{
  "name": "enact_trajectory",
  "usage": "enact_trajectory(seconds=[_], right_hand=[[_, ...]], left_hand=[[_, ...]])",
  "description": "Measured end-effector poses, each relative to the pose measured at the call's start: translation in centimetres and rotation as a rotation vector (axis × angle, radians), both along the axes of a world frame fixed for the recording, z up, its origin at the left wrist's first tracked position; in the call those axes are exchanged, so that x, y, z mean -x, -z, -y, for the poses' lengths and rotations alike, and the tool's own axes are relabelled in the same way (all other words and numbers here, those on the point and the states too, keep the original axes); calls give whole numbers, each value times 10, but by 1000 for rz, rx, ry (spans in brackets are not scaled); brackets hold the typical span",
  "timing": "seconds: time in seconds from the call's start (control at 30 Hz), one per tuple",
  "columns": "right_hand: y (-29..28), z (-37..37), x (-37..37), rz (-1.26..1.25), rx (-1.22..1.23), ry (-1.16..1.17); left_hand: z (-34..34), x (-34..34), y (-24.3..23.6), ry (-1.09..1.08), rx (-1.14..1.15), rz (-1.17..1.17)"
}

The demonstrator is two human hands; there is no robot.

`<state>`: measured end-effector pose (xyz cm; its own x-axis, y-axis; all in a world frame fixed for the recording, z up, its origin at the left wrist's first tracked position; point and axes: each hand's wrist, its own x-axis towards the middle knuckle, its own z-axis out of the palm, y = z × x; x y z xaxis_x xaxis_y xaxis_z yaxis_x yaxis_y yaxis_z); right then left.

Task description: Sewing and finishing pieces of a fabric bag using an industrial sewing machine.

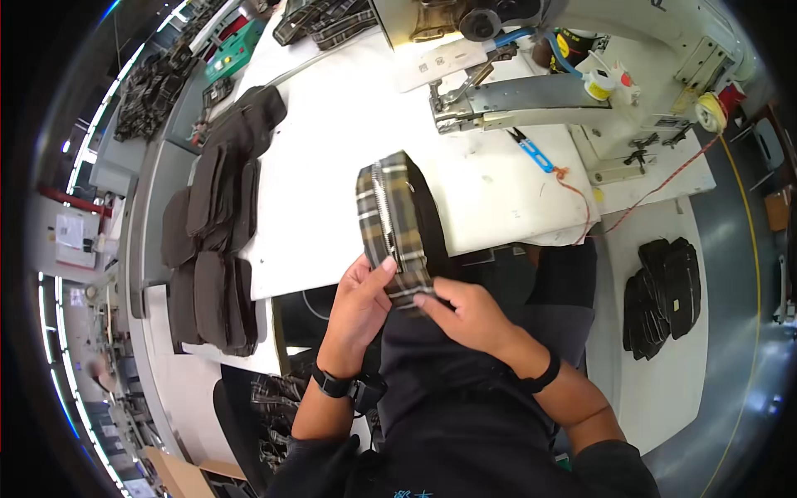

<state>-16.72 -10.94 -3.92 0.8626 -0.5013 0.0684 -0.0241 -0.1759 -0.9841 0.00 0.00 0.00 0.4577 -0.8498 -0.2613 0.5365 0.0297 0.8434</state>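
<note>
Dark shirt front (465, 423) nearest camera, just below the fingers. Far left of fingers: stacked dark brown fabric pouches (212, 195) in a row along the white worktable (311, 178). Left hand (361, 299), black watch (334, 383) on wrist: thumb pressed on the plaid zippered pouch (398, 216) by the zipper's near end, other fingers mostly hidden behind. Pouch sits between both hands, zipper side up, far end pointing away beyond the fingertips; can't tell if it touches the table. Right hand (469, 311), black wristband (544, 373): thumb and fingers narrow, pinching pouch's near end. Beyond right fingers: blue thread snips (533, 153) on table, sewing machine (531, 104) behind. Far right of fingers: piled dark pouches (664, 295) on white surface.
</note>
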Motion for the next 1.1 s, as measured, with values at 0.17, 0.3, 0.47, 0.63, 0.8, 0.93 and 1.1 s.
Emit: enact_trajectory(seconds=[0.17,0.3,0.47,0.63,0.8,0.93,1.1], right_hand=[[18,7,29,-150,9,-157],[32,3,30,-179,161,-254],[25,8,49,-174,245,-324],[-2,15,62,237,-810,-273],[-54,10,66,245,-877,-67],[-76,29,81,420,-1068,215],[-76,61,113,555,-1215,65]], left_hand=[[37,-8,18,-55,-40,-51],[45,-35,16,131,-33,-98],[33,-22,-11,262,-76,-131],[2,20,-51,624,-68,144],[-16,46,-40,688,83,551],[-20,46,-44,712,171,860],[-38,39,-47,532,256,1302]])
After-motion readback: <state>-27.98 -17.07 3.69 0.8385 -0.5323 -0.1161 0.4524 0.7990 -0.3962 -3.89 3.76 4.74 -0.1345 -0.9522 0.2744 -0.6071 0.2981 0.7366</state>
